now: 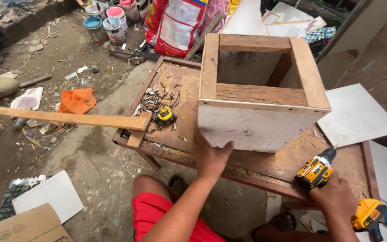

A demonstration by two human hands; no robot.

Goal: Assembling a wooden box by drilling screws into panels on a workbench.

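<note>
My right hand [334, 195] hid the drill's [315, 171] grip; the battery [369, 214] beside it ran toward the frame's edge.

left hand [211, 154] flat, right hand [334, 197] gripping

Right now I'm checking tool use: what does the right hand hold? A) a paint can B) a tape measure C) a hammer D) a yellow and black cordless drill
D: the right hand grips a yellow and black cordless drill over the workbench, while the left hand rests against the wooden box.
</note>
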